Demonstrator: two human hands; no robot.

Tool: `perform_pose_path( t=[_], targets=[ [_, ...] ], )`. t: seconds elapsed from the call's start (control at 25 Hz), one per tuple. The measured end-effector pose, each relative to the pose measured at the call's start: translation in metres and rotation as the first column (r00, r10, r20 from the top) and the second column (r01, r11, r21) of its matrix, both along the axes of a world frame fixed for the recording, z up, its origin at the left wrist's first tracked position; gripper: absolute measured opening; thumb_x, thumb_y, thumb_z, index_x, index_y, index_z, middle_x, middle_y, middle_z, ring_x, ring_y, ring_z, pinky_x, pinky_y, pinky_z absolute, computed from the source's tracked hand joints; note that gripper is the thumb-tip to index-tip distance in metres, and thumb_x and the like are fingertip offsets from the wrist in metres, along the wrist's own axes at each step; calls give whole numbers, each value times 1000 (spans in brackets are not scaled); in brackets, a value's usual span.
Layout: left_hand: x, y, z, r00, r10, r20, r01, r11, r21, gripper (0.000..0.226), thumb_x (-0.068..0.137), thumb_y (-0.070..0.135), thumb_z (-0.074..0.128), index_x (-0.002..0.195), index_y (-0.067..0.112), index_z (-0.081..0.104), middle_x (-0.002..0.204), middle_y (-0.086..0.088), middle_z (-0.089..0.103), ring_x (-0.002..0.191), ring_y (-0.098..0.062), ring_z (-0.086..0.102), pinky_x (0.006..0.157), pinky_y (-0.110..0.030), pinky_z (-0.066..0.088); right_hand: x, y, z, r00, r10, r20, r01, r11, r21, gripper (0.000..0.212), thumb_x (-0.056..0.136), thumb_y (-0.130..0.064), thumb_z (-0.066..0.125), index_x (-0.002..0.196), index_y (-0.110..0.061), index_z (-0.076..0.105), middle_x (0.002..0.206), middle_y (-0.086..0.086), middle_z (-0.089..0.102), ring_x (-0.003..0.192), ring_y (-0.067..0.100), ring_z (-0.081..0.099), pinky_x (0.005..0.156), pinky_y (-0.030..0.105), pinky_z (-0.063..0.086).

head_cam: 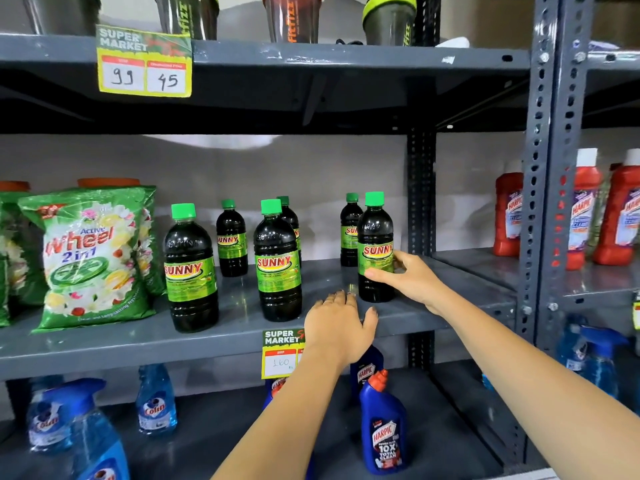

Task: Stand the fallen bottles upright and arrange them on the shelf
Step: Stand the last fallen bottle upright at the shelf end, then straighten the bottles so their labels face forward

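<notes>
Several dark Sunny bottles with green caps stand upright on the grey middle shelf [173, 344]. Three are in front: a left one [191, 268], a middle one [278, 261] and a right one [375, 233]. Behind them stand three more [231, 239] [291, 220] [350, 230]. My right hand [412, 278] is wrapped around the lower label of the front right bottle. My left hand [337, 323] rests flat near the shelf's front edge, fingers spread, holding nothing.
Green Wheel detergent bags [93, 258] fill the shelf's left end. A price tag [280, 353] hangs off the front edge. Blue Colin sprays [156, 400] and blue Harpic bottles [384, 424] stand on the shelf below. Red Harpic bottles [507, 216] sit in the right bay behind the upright post [536, 202].
</notes>
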State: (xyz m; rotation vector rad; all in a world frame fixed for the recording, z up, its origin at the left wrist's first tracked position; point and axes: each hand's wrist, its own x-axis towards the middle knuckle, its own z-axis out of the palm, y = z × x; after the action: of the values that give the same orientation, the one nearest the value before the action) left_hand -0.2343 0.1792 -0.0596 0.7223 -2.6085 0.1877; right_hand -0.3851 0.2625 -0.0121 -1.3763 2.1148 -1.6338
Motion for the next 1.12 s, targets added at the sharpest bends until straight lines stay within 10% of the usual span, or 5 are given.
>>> perform_pose_path(
  t=[0.68,0.88,1.0,1.12],
  targets=[
    [-3,0,0,1000,2,-12,-2,1000,-12,65,100,51,21,149,11,34,155,-10,35,142,-24,32,112,-37,26,12,26,-13,998,-42,-55,39,998,-50,55,73,-47,79,122,-28,63,117,-13,67,108,4,59,94,27,46],
    [-1,-3,4,1000,-15,-21,16,999,31,65,100,50,27,149,7,32,158,-11,29,146,-25,23,114,-38,22,28,32,-13,997,-64,-34,62,995,-77,71,81,-46,71,141,-26,39,122,-16,50,117,6,50,95,24,40],
    [12,2,16,967,-155,-204,153,988,-26,52,93,34,49,134,1,52,143,-17,49,137,-32,39,107,-42,35,43,34,-11,860,-479,-175,278,728,-627,48,89,-35,62,130,-11,52,113,-5,54,105,16,54,89,43,49],
    [54,-2,27,752,-304,-585,227,952,-203,30,77,19,56,100,6,71,96,-13,72,92,-34,66,75,-38,54,81,21,5,741,-581,-337,21,520,-854,16,89,-8,53,100,-1,63,94,3,58,84,25,57,71,41,49]
  ],
)
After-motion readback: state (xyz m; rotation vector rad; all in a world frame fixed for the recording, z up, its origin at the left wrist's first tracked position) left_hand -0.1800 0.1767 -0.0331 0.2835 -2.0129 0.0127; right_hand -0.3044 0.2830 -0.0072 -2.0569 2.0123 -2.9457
